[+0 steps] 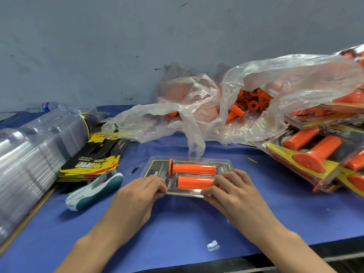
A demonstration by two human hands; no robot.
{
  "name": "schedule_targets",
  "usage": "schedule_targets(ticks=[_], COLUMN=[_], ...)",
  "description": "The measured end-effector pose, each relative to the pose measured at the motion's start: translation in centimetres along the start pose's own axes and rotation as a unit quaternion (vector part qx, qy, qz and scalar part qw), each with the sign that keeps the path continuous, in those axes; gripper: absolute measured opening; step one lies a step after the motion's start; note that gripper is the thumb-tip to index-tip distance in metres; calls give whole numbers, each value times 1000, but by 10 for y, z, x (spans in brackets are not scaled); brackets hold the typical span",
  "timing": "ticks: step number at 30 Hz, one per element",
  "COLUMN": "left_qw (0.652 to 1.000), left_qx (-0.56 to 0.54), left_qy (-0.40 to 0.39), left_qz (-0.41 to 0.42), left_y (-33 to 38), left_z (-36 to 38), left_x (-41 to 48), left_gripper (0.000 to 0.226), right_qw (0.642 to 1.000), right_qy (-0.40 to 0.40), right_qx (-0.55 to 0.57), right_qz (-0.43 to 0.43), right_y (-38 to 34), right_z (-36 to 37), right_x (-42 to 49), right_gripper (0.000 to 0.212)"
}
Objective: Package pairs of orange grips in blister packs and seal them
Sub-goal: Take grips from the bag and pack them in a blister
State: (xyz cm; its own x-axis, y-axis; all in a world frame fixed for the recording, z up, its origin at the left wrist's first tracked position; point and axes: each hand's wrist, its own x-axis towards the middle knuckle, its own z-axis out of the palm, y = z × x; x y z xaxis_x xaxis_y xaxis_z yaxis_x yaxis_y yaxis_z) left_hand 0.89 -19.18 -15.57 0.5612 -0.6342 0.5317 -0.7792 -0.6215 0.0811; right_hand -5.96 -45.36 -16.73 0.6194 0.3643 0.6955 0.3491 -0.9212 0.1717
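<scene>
**Item.** One blister pack (pixel 156 168) lies flat on the blue table (pixel 177 223), centre, just beyond both hands. It holds two orange grips side by side, lengthwise left to right: a far grip (pixel 194 168) with its flange at the left end, and a near grip (pixel 194 182).

**Handling, as judged.** The pack looks light. The clear shell is thin and springy, stiff only at its moulded ridges, and likely slick under dry fingertips. The rubber grips should be firm and not fragile. The shell can crease or pop open if it is squeezed over the cavities. The flat rim around the grips is the sound place to take hold, pressing along it to snap the halves together.

**Hands.** The left hand (pixel 140 191) is at the near left of the pack, its fingers (pixel 157 186) bent and closed narrow on the near rim. The right hand (pixel 231 189) mirrors it at the near right. Its fingers (pixel 214 191) are curled over the right end of the near grip and pinch the same rim. The thumbs are mostly hidden, so thumb contact underneath cannot be confirmed.

**Relation.** The near grip lies between the two sets of fingertips. The far grip is beyond them, untouched.

**Nearby.** A teal and white stapler (pixel 94 191) lies left of the left hand, apart from it.
</scene>
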Motion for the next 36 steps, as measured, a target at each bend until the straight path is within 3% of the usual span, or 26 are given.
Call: schedule_targets(ticks=[4,11,14,18,24,29,36], left_qw=[1000,992,992,994,997,998,998], left_qx=[26,81,81,68,43,23,15], left_qy=[7,40,52,51,42,41,47], left_qz=[-5,84,81,66,51,43,31], left_y=[-2,37,42,38,38,40,38], left_z=[3,27,29,26,24,21,18], left_x=[0,14,18,19,19,21,23], left_gripper=[9,11,5,16,17,24,18], right_qw=[1000,1000,999,996,997,995,992], right_qy=[23,21,9,-25,-44,-52,-63], right_qx=[-18,-10,38,56,50,79,111], right_qz=[10,4,8,64,36,13,16], right_y=[1,-4,5,27,33,36,36], right_z=[-1,4,2,-9,-14,-17,-22], right_x=[-2,-2,-6,-20,-29,-25,-17], right_gripper=[27,25,20,43,8,19,23])
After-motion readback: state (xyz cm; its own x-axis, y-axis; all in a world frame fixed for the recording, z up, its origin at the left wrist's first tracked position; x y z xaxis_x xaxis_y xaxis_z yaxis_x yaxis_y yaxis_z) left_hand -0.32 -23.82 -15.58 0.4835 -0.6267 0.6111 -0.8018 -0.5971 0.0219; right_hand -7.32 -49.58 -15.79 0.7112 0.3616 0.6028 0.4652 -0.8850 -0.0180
